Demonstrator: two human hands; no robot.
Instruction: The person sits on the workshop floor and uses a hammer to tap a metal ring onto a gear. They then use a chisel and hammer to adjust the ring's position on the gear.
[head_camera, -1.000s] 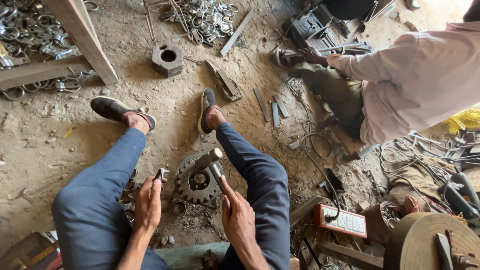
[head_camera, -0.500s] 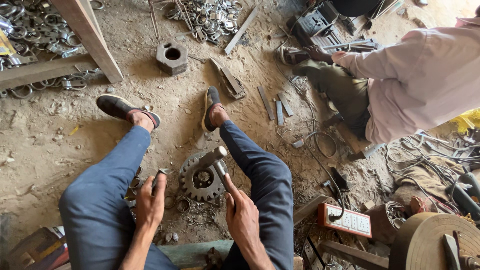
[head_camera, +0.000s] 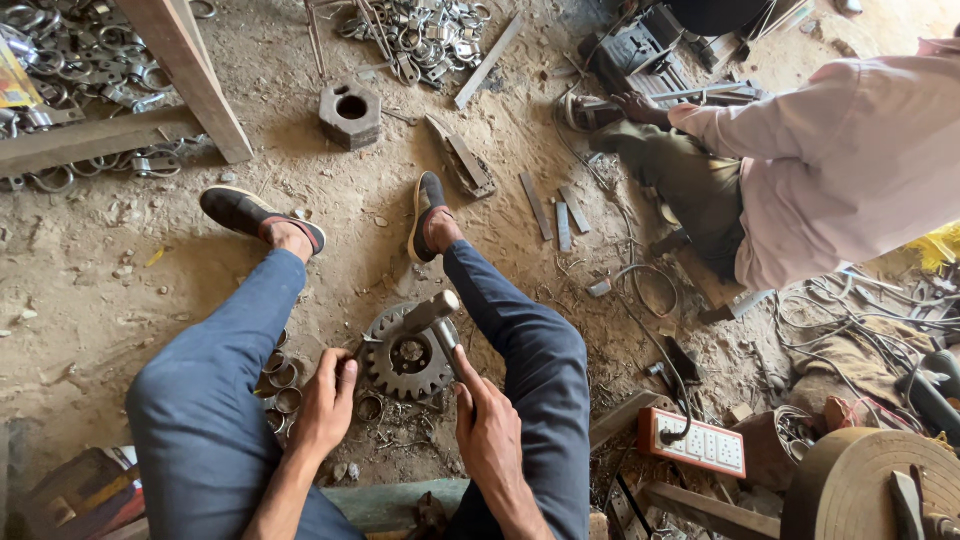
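Seated on the dirt floor (head_camera: 120, 290), you clamp your right hand (head_camera: 487, 432) on a hammer (head_camera: 432, 318) above the heavy, rigid steel gear (head_camera: 405, 355) between your legs, left hand (head_camera: 325, 400) pinched on something small beside its toothed rim.

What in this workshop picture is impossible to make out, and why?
- What the left hand pinches by the gear: head view, its fingers cover it.
- The hammer handle's lower part: hidden inside the right hand.
- The other person above the shoulders: cut off by the top edge.
- The round metal disc: cut off at the bottom right corner.
- The rings under the left leg: partly hidden by it.
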